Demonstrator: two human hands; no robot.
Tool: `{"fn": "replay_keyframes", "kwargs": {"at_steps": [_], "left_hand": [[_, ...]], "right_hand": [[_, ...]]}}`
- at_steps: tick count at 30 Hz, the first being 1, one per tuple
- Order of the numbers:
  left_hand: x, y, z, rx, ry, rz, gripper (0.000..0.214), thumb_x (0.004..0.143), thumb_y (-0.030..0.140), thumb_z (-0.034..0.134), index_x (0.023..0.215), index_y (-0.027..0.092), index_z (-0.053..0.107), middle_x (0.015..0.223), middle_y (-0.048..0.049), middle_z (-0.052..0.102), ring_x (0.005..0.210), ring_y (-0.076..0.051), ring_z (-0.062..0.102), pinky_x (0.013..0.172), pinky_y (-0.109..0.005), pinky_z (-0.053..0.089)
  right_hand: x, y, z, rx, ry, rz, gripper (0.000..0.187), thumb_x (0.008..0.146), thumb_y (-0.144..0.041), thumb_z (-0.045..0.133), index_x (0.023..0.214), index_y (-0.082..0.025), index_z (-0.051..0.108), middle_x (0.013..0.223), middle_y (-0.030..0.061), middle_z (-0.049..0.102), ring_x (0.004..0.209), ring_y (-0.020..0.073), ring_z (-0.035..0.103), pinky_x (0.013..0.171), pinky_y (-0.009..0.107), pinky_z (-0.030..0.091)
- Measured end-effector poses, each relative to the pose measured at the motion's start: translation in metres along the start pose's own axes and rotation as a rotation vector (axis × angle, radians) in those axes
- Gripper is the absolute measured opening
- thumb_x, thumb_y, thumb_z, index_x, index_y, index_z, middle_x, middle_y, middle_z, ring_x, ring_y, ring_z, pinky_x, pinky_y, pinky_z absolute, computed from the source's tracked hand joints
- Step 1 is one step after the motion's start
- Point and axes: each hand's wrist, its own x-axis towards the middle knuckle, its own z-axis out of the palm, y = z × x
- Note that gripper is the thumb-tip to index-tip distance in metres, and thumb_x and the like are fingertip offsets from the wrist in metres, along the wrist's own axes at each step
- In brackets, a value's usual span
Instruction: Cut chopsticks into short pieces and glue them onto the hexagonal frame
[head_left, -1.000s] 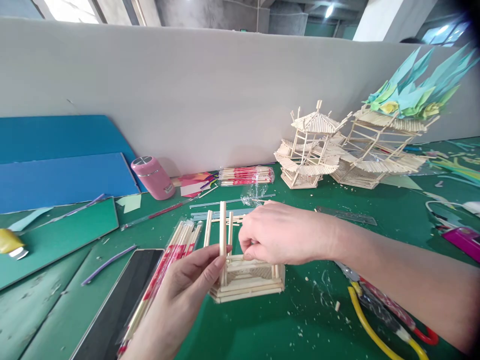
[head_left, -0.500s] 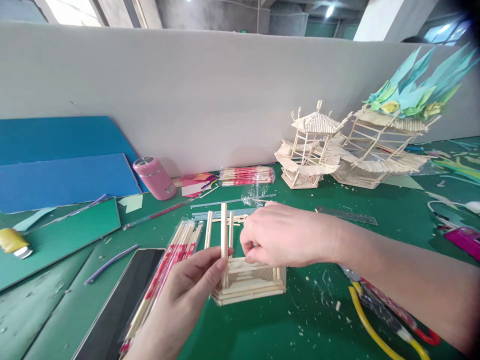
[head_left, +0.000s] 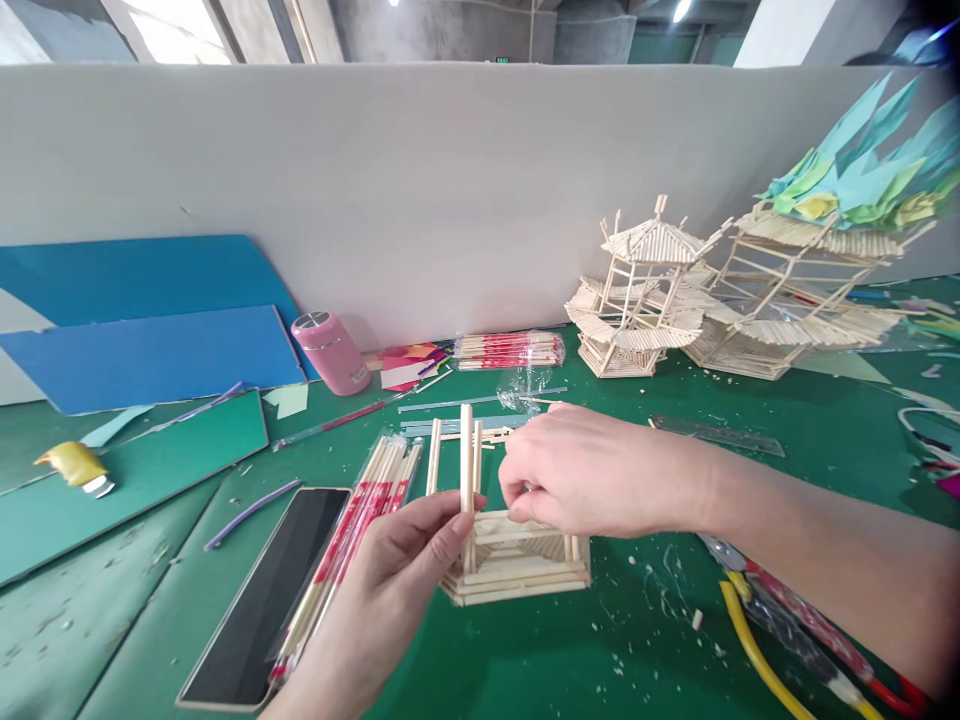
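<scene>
A small frame of pale wooden sticks [head_left: 525, 585] with a several-sided base and upright posts stands on the green table in front of me. My left hand [head_left: 409, 575] pinches the tall front post [head_left: 466, 450] between thumb and fingers, at the frame's left side. Over the frame's right half, my right hand [head_left: 566, 475] is closed with fingertips pointing down. Its fingers hide whatever they grip, and a stick lying level across the frame ends near them. Two thinner posts [head_left: 433, 455] rise behind and beside the tall one.
A phone [head_left: 262, 600] and bagged sticks [head_left: 360, 530] lie left. Behind are a pink flask [head_left: 330, 352], another stick bundle [head_left: 510, 350] and two stick pavilions [head_left: 637, 330] [head_left: 795, 330]. Yellow-handled pliers [head_left: 750, 640] and a clear ruler [head_left: 716, 436] lie right.
The camera has turned slightly left, so the whole scene sits further right. Both hands keep nearly the same place on the stick frame.
</scene>
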Motion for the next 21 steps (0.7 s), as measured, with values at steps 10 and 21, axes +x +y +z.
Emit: {"fn": "replay_keyframes", "kwargs": {"at_steps": [10, 21], "left_hand": [[0.0001, 0.0012, -0.0002, -0.029, 0.001, -0.019, 0.015, 0.074, 0.034, 0.063, 0.072, 0.022, 0.072, 0.057, 0.0015, 0.057, 0.057, -0.013, 0.048, 0.051, -0.019, 0.038], [-0.0003, 0.002, 0.0023, -0.075, 0.023, -0.023, 0.017, 0.072, 0.033, 0.065, 0.065, 0.019, 0.071, 0.052, 0.0013, 0.055, 0.053, -0.011, 0.046, 0.048, -0.018, 0.038]], "right_hand": [[0.0014, 0.005, 0.0039, 0.048, 0.031, -0.037, 0.019, 0.075, -0.015, 0.048, 0.058, -0.019, 0.056, 0.058, -0.0035, 0.052, 0.059, 0.011, 0.041, 0.061, 0.029, 0.028], [0.001, 0.0097, 0.0085, 0.059, 0.05, -0.048, 0.022, 0.077, -0.016, 0.049, 0.056, -0.019, 0.054, 0.056, -0.0044, 0.05, 0.057, 0.0103, 0.04, 0.058, 0.029, 0.028]]}}
